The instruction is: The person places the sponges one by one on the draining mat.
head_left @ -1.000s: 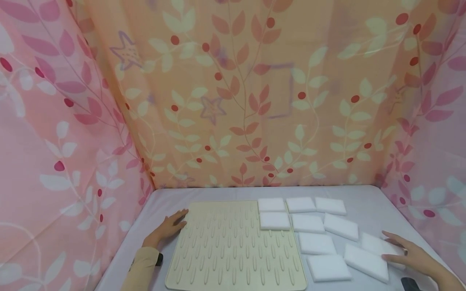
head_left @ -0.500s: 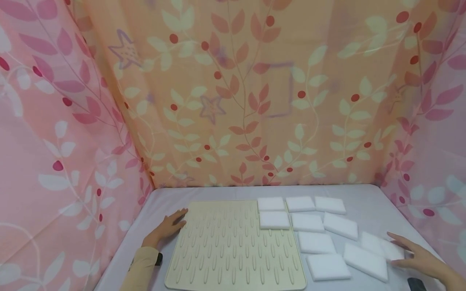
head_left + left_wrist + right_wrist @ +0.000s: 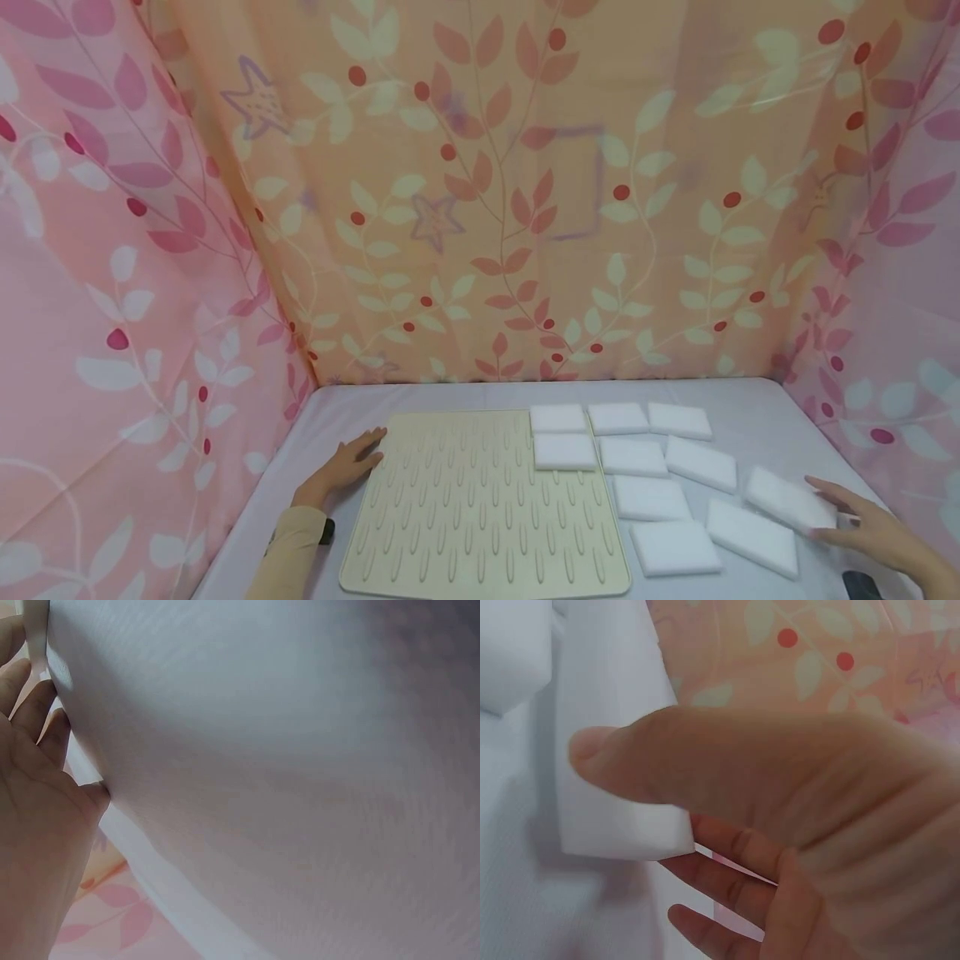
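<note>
My right hand (image 3: 862, 521) is at the right end of a white sponge (image 3: 787, 498) on the far right of the group. The right wrist view shows the thumb across the sponge (image 3: 615, 802), the other fingers partly behind it. At left, my left hand (image 3: 348, 462) lies with extended fingers at the left edge of a cream ridged silicone mat (image 3: 450, 500). The left wrist view has that hand (image 3: 34, 765) at the left, against a pale surface. Two more white sponges, one nearer me (image 3: 564, 452) and one farther (image 3: 558, 418), lie at the mat's far right corner.
Several white sponges (image 3: 651, 498) lie right of the mat on a white-covered table (image 3: 352, 404). A black band (image 3: 327, 532) circles the left wrist; a dark object (image 3: 860, 586) is below the right. Floral curtains (image 3: 480, 208) enclose the table at the back and sides.
My right hand has shifted slightly right along the far-right sponge, and more of that sponge's top shows. The left hand and the mat have stayed in place.
</note>
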A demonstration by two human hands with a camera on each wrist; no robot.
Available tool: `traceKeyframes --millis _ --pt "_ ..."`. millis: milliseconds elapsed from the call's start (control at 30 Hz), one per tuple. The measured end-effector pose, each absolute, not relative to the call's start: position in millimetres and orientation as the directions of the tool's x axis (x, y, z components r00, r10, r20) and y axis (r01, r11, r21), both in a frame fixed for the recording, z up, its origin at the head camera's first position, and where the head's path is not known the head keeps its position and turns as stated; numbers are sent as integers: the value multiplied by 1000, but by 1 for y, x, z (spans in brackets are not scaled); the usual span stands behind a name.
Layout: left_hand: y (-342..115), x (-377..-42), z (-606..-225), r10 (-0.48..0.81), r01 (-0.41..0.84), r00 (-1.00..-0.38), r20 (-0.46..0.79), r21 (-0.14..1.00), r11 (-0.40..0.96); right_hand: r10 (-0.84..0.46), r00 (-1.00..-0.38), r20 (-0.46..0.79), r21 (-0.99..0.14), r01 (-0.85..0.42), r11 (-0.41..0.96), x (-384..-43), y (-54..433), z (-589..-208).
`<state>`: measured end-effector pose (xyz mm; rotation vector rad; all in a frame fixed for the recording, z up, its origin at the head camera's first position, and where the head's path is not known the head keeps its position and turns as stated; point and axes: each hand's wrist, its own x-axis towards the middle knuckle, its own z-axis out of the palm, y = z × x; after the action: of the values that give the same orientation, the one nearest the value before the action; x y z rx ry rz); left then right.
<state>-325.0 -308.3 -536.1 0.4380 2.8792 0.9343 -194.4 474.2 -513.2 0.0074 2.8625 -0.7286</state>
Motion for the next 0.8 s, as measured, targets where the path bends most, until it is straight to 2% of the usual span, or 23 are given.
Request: traceKeyframes --millis 267,467,667,800 --pt "-310 -327 -539 298 251 -954 15 582 774 -22 -994 -107 -485 34 874 -197 470 -504" --pt "-310 -328 -540 322 285 -946 43 586 759 -70 -995 76 -487 -98 868 -197 460 -500" --pt "-309 -326 -536 323 292 -945 55 590 753 -94 -985 142 -522 -155 839 -202 446 -500" --pt "-308 -325 -536 323 290 -945 52 588 755 -97 -980 174 -503 -173 847 -206 431 -498"
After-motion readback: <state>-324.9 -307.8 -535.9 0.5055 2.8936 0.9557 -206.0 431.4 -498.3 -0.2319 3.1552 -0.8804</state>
